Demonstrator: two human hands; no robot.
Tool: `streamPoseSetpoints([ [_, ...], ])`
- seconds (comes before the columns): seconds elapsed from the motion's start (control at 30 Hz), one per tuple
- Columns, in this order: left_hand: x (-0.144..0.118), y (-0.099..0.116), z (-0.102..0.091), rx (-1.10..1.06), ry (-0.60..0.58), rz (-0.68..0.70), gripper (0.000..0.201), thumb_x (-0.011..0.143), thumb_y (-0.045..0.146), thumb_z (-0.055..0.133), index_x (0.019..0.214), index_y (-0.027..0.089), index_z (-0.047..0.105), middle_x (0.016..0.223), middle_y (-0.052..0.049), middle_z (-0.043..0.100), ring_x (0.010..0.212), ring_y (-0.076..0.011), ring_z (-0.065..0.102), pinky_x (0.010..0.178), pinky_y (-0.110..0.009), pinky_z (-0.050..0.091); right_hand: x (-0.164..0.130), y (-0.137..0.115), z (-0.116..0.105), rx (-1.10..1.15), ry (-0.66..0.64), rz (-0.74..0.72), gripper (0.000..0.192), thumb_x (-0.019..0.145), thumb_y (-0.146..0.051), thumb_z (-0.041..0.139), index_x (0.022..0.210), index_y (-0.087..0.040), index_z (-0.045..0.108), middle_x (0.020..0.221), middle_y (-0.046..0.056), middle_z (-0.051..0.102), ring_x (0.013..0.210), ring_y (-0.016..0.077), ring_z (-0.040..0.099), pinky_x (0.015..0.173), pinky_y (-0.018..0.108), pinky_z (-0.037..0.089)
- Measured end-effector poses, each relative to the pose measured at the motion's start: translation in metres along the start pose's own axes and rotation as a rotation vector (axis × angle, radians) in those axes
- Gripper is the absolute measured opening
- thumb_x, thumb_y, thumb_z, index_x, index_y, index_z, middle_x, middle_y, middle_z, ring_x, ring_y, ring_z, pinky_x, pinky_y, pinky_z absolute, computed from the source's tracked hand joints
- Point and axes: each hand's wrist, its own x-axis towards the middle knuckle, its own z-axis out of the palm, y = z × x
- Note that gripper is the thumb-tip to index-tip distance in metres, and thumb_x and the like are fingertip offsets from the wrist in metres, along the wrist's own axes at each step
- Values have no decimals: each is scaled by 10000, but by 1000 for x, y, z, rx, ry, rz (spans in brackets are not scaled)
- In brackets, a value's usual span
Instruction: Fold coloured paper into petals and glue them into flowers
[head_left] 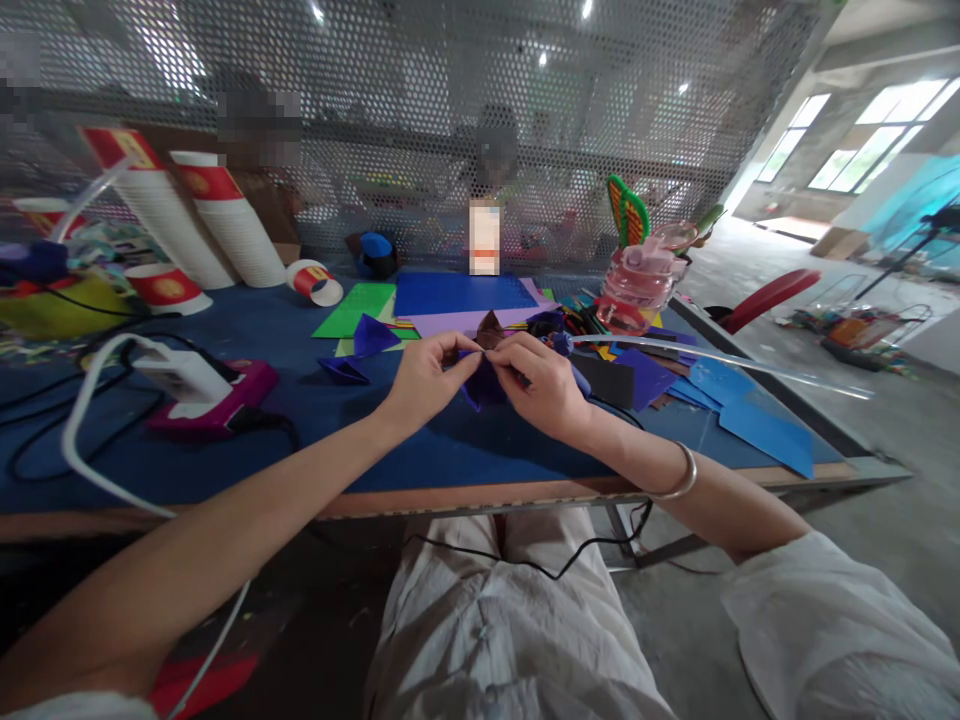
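Both my hands meet over the middle of the blue-covered table [465, 455]. My left hand [424, 378] and my right hand [541, 384] pinch a small folded piece of dark purple paper [484, 383] between their fingertips, just above the tabletop. A brown folded paper piece [491, 328] lies right behind my hands. A silver bangle [679, 478] sits on my right wrist.
Loose coloured sheets [457, 292] lie behind and to the right. A pink glue gun [217, 395] with white plug and cords lies at left. Stacks of paper cups [225, 225] stand far left, a pink water bottle [637, 285] at right, a perforated screen behind.
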Motion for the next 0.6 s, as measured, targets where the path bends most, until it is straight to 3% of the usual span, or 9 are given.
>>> streamPoseSetpoints([
  [0.13, 0, -1, -1, 7, 9, 13, 129, 805, 301, 690, 800, 179, 730, 702, -31, 728, 605, -152, 624, 571, -267, 509, 2, -4, -5, 83, -32, 6, 156, 968, -207, 512, 960, -195, 667, 1010, 114, 706, 935, 189, 671, 806, 325, 545],
  [0.3, 0, -2, 0, 62, 26, 69, 103, 810, 276, 672, 794, 185, 719, 710, -33, 733, 628, -167, 645, 588, -277, 517, 6, -2, -2, 342, -10, 399, 292, 945, -435, 592, 790, -190, 620, 786, 32, 660, 744, 147, 612, 685, 287, 524],
  [0.4, -2, 1, 0, 109, 30, 95, 100, 821, 266, 662, 798, 186, 717, 728, -31, 734, 667, -173, 665, 600, -271, 521, 8, 2, 2, 504, -61, 558, 332, 862, -512, 678, 853, -183, 631, 793, 13, 664, 698, 128, 587, 599, 253, 513],
  [0.5, -3, 3, 0, 131, 48, 106, 92, 837, 255, 657, 802, 192, 715, 751, -34, 745, 688, -179, 677, 634, -285, 537, 7, 2, 3, 489, -68, 574, 320, 864, -499, 674, 911, -185, 638, 823, 13, 677, 685, 123, 580, 576, 241, 492],
  [0.6, -4, 3, 1, 135, 52, 97, 82, 842, 248, 662, 804, 200, 717, 766, -37, 756, 686, -184, 678, 657, -302, 549, 6, -1, 1, 282, -63, 461, 214, 912, -400, 629, 860, -192, 625, 773, 8, 659, 677, 126, 570, 624, 257, 465],
])
